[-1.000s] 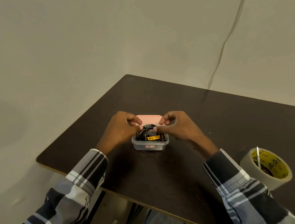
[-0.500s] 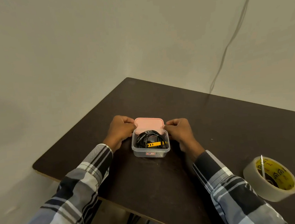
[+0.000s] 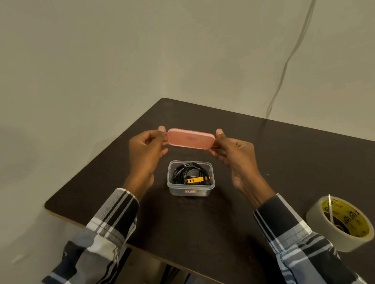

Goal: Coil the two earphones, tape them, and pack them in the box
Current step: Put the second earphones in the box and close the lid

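Pink lid (image 3: 190, 138) pinched at its ends by left hand (image 3: 147, 153) and right hand (image 3: 234, 153), above the clear box (image 3: 191, 189) of coiled earphones (image 3: 188, 174) mid-surface. Light, stiff; end grip suits.

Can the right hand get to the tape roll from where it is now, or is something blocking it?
Probably yes, but not freely: the right hand and the left hand pinch the pink lid above the box. The tape roll lies on bare table beside the right sleeve, nothing between.

One box (image 3: 191, 187), one lid (image 3: 190, 139) (pink), one tape roll (image 3: 339, 224)
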`<move>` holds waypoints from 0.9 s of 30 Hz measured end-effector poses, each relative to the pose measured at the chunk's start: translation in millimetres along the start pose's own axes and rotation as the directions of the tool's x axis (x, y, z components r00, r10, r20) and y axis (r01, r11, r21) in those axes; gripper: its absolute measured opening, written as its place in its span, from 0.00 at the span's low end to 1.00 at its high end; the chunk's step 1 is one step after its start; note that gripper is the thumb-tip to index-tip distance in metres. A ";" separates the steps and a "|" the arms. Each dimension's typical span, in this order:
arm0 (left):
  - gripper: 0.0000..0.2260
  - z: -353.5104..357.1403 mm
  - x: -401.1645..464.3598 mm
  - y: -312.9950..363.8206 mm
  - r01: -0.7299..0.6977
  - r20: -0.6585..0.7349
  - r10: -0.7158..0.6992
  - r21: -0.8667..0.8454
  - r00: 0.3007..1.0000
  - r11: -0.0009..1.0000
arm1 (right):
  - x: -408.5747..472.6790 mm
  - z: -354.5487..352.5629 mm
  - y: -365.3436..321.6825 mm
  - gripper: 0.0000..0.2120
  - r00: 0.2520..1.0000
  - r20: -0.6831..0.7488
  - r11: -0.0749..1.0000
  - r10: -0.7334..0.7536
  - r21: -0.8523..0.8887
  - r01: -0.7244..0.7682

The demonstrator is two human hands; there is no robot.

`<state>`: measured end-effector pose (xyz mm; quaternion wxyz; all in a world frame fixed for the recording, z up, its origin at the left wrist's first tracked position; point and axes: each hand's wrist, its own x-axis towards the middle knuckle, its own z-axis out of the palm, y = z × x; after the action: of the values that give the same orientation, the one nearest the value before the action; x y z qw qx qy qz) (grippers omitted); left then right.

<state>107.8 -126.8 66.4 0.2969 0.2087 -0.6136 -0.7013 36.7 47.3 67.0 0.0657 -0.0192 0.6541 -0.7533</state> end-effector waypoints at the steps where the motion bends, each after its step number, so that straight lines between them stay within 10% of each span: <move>1: 0.04 -1.7 -3.7 -1.4 0.005 -0.013 -0.005 -0.030 1.000 1.000 | -3.9 -0.4 0.1 0.09 1.000 0.001 1.000 -0.004 0.017 0.004; 27: 0.08 -21.7 -47.6 -35.3 -0.044 0.008 0.044 0.244 0.999 0.969 | -40.2 -13.1 41.0 0.07 0.960 -0.070 0.860 -0.272 -0.465 0.210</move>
<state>151.4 -108.2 24.7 0.2838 0.2291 -0.6999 -0.6141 78.0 59.6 26.9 -0.0792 -0.0653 0.8069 -0.5817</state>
